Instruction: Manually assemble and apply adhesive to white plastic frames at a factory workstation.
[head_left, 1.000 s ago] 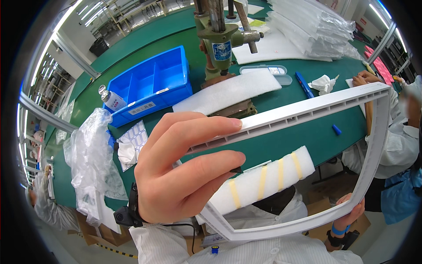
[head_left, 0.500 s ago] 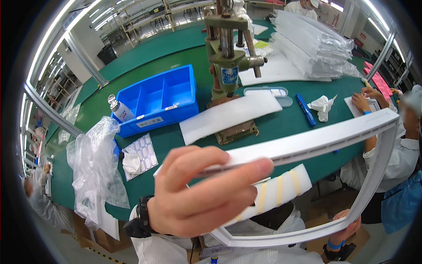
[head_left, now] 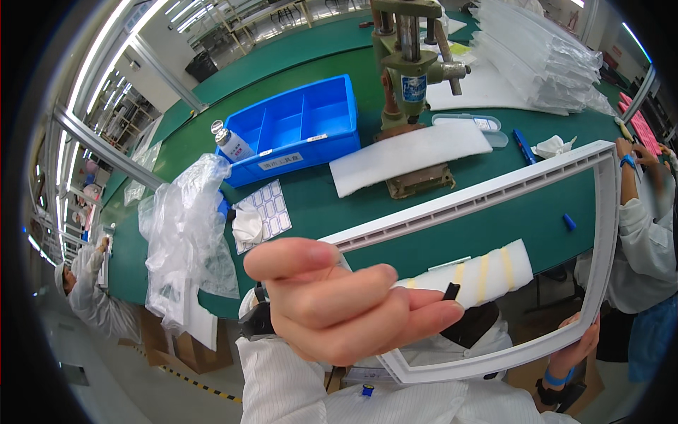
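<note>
A white rectangular frame (head_left: 466, 206) with a slotted inner edge is held up tilted before me. My right hand (head_left: 575, 346) grips its lower right corner, the fingers wrapped round the rim. Close to the camera, my left hand (head_left: 346, 304) is closed in front of the frame's left side. A small black strip (head_left: 451, 290) sticks up from its fingertips. Through the frame's opening shows a white foam pad (head_left: 487, 272) with yellow stripes. The frame's left side is partly hidden by my left hand.
Across the green table (head_left: 296, 205) stand a blue divided bin (head_left: 282, 159) with a pump bottle (head_left: 232, 141), a green press (head_left: 406, 71) with white foam (head_left: 409, 157), a blue marker (head_left: 523, 146) and crumpled plastic bags (head_left: 187, 240). A co-worker (head_left: 650, 226) is at the right.
My left hand has come off the frame's upper bar, and a black strip now shows at its fingertips. The frame has tilted, showing more of its slotted edge. The head view has shifted.
</note>
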Demonstrator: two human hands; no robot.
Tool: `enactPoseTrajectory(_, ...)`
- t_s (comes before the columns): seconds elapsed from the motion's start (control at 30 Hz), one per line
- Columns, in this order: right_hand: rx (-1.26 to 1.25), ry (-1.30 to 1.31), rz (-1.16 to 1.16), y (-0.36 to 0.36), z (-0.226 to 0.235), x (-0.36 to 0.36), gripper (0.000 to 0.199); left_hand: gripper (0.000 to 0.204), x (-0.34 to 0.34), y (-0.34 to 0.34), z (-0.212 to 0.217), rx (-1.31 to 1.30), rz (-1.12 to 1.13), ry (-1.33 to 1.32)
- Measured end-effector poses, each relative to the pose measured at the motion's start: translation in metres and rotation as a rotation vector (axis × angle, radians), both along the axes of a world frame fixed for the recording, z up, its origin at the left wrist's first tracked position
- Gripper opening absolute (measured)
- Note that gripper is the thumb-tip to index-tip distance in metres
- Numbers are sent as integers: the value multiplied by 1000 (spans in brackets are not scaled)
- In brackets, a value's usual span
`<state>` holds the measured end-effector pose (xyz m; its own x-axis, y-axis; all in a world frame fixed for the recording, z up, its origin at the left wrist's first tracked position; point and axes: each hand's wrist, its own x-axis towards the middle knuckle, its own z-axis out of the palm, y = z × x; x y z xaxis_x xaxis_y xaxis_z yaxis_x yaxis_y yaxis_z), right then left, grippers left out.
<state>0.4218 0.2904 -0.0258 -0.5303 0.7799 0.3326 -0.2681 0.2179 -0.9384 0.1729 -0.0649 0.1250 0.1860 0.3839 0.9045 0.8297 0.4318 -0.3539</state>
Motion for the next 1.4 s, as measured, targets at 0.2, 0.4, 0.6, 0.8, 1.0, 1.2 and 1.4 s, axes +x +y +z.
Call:
enactPoseTrajectory(0.2, -81, -5, 48, 4, 3, 1, 54, 15, 9, -4, -1, -48, -97, -51)
enactPoseTrajectory(0.4, -77, -10, 66, 5, 3, 0, 54, 22, 11, -1, 3, -73, -107, -23)
enactPoseTrajectory(0.6, -69, -20, 55, 2, 3, -1, 54, 21, 13, 0, 5, -84, -107, -48)
enactPoseTrajectory(0.8, -190, -11, 1, 39, 6, -31, 46, 8, -12, -7, 9, 56, -242, -434)
enactPoseTrajectory(1.0, -202, -158, 485, 113, 37, -120, 40, 11, -34, -70, -16, 112, -50, -1278)
enactPoseTrajectory(1.2, -202, -242, 787, 126, 58, -186, 43, 12, 30, -102, -57, -382, 114, -1599)
enactPoseTrajectory(1.4, -150, -166, 785, 117, 47, -199, 45, 21, 103, -65, -91, -522, 7, -1235)
